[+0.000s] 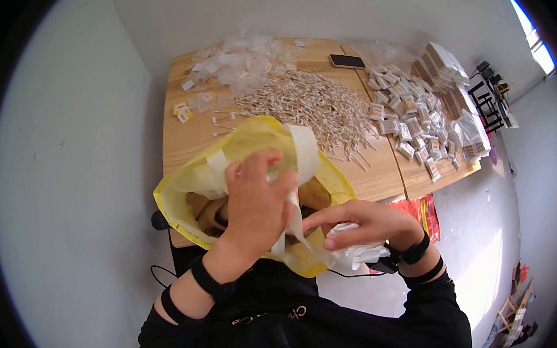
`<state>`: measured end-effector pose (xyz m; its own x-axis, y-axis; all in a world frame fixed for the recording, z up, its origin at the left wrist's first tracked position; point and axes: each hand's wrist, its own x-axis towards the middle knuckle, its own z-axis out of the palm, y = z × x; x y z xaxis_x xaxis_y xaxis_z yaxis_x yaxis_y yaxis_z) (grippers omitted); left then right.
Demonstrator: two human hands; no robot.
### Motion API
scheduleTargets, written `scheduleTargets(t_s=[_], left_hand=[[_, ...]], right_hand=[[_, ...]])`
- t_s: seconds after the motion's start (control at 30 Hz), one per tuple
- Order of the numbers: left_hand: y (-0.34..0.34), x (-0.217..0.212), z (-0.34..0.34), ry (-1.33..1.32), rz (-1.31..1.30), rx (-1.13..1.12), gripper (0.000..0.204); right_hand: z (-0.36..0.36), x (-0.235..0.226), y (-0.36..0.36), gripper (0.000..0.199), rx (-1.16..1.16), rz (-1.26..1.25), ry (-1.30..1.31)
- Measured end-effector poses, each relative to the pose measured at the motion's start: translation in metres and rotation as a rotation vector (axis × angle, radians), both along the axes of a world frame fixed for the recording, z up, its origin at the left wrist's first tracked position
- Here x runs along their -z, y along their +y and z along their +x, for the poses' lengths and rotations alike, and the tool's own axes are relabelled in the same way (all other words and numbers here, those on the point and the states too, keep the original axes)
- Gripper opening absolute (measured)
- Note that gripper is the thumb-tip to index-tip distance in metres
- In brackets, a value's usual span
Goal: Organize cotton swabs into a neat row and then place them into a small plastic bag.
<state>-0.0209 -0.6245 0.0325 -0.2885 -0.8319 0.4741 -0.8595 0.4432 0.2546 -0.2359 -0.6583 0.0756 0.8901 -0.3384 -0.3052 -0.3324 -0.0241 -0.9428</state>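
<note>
A large yellow bag [193,172] with broad white straps [304,154] stands gaping between my arms. Brown stuff [212,210] shows inside it. Over its opening is my left hand [259,197], fingers curled beside a narrow white band. What the fingers close on is hidden. At the bag's right rim, my right hand [366,225] holds a crumpled white plastic bag [358,255] under its palm. Its index finger stretches left toward the white band.
On the wooden table [379,172] lie a heap of loose cotton swabs [309,103], clear plastic packets [241,62], a phone [347,61] and many small filled packs [414,113]. Stacked packages [443,67] stand at the right edge. A red package [427,213] is below the table.
</note>
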Motion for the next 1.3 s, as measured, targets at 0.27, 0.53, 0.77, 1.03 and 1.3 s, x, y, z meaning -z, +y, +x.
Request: scheduleTargets(t_s=[0.27,0.53,0.77,1.03,1.3], left_hand=[[0.007,-0.033,0.007,0.573,0.389,0.026,0.014],[0.037,-0.106,0.02,0.778,0.407,-0.126,0.015],[0.053,-0.125,0.053,1.171,0.091,-0.063,0.02],[0.242,-0.16,0.123,1.151,-0.183,-0.376,0.026],[0.422,-0.146,0.076,0.634,-0.599,-1.103,0.028]], right_hand=[[-0.036,-0.023,0.002,0.042,0.203,-0.004,-0.04],[-0.072,-0.009,0.033,0.047,1.31,-0.124,-0.586],[-0.087,0.04,0.046,0.027,0.321,-0.038,0.171],[0.013,0.083,0.072,0.031,0.167,0.537,-0.083],[0.124,0.088,0.086,0.031,-0.466,0.201,-0.189]])
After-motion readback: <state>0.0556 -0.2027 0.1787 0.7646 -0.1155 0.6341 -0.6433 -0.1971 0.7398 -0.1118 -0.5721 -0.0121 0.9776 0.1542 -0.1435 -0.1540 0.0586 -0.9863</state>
